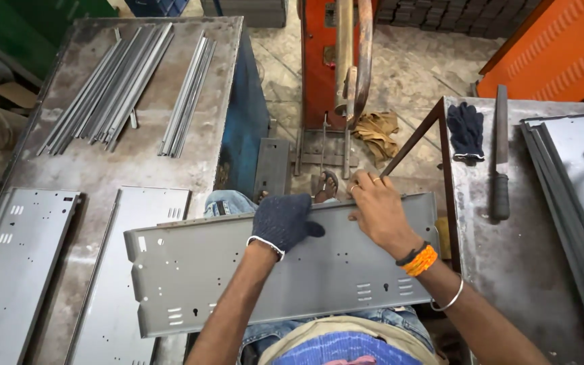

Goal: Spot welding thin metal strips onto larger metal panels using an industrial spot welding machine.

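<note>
Though ungripped, panel (305,270) beneath hands (380,209).

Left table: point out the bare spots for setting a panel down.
Bare patch on the left table between the metal strips and the flat panels. The near end is crowded with panels; the strips fill the far end.
</note>
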